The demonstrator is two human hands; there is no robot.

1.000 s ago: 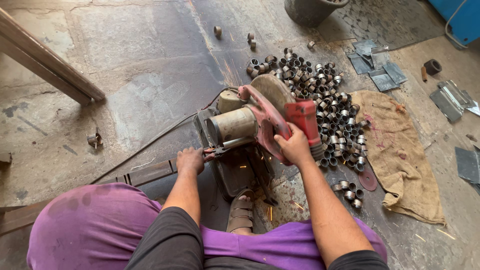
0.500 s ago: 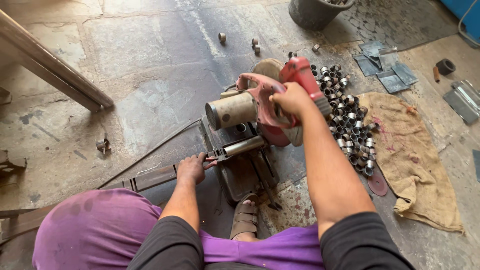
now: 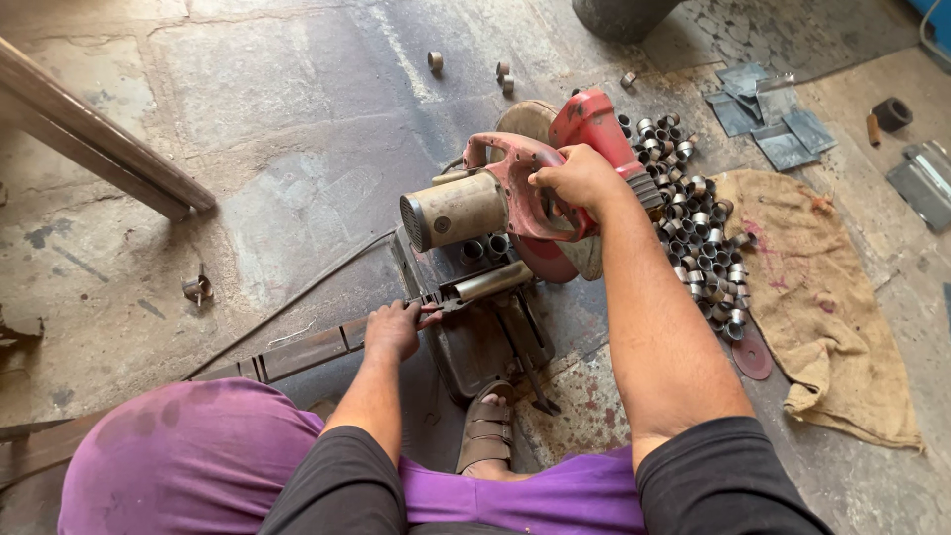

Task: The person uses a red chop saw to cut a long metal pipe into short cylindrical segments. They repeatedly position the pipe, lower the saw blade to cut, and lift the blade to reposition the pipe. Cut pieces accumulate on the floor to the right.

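A red chop saw (image 3: 525, 188) with a tan motor housing stands on the concrete floor in front of me, its head raised. My right hand (image 3: 575, 178) grips the saw's red handle. My left hand (image 3: 394, 330) holds a long metal pipe (image 3: 475, 287) that lies across the saw's base, under the cutting disc. A pile of several short cut metal rings (image 3: 693, 218) lies just right of the saw. My sandalled foot (image 3: 485, 431) rests against the saw's base.
A burlap sack (image 3: 822, 297) lies on the right with flat metal plates (image 3: 783, 129) beyond it. A long metal bar (image 3: 99, 149) crosses the upper left. A dark bucket (image 3: 619, 15) stands at the top. Loose rings (image 3: 500, 77) lie behind the saw. A spare disc (image 3: 753, 354) lies by the sack.
My right hand has lifted the saw head up from the pipe. My left hand has stayed on the pipe.
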